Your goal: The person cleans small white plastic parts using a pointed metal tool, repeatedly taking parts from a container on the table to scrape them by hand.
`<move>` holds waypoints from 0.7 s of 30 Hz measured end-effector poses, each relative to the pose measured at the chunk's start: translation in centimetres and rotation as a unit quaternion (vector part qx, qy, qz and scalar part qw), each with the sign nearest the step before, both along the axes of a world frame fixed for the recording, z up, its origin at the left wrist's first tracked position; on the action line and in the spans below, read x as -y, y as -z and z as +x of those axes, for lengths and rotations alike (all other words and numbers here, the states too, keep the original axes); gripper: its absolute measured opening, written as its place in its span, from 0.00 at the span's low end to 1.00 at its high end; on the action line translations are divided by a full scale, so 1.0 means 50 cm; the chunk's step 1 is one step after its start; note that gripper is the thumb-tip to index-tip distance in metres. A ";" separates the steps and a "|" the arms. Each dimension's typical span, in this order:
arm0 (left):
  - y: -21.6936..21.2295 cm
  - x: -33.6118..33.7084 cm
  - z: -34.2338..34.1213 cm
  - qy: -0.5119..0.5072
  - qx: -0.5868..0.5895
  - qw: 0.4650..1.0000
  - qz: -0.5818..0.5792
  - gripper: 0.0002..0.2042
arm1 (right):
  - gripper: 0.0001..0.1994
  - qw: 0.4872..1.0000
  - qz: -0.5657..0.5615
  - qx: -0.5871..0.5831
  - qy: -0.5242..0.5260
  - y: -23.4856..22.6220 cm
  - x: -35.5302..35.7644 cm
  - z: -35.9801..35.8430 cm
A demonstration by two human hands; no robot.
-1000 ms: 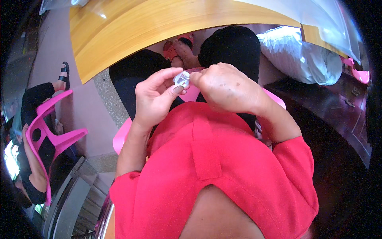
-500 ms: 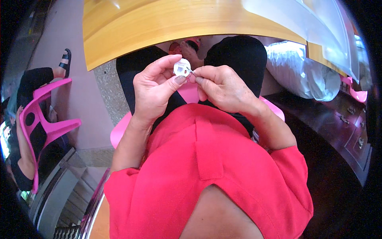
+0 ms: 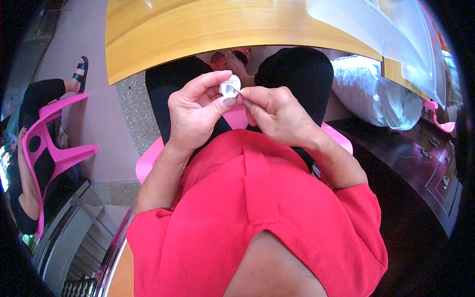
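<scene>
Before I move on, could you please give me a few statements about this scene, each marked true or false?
1. The left hand pinches a small white piece. True.
2. The right hand is empty. False: it holds a thin rod-like item up to the small white piece.
3. The wooden table lies beyond both hands. True.
4. The bulky white bundle is left of the hands. False: it is to their right.
5. The person's top is red. True.

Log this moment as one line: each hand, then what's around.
left hand: pinching small white part | right hand: pinching thin rod at the part | around: wooden table, pink chair
</scene>
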State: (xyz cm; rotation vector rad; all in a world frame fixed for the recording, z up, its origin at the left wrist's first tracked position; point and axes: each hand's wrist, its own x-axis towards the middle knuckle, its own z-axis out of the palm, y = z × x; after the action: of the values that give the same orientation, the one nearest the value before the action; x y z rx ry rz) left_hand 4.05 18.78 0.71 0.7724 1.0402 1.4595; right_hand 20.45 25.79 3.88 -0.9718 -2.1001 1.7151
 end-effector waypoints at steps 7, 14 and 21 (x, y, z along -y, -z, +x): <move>0.000 0.001 0.012 -0.009 -0.124 0.992 0.013 0.15 | 0.05 0.985 0.141 0.077 -0.057 0.006 0.003 0.005; 0.012 0.012 0.017 0.032 -0.245 0.969 -0.006 0.16 | 0.10 0.924 0.296 0.210 -0.124 -0.014 0.012 0.005; 0.014 0.008 0.024 0.037 -0.226 0.973 -0.020 0.16 | 0.09 0.863 0.403 0.268 -0.144 -0.002 0.033 -0.001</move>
State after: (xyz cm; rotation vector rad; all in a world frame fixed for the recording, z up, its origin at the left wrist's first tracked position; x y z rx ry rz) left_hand 5.24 18.36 -0.01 1.1344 1.3607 1.2211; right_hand 20.39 24.15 3.98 -0.9328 -3.0290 0.4735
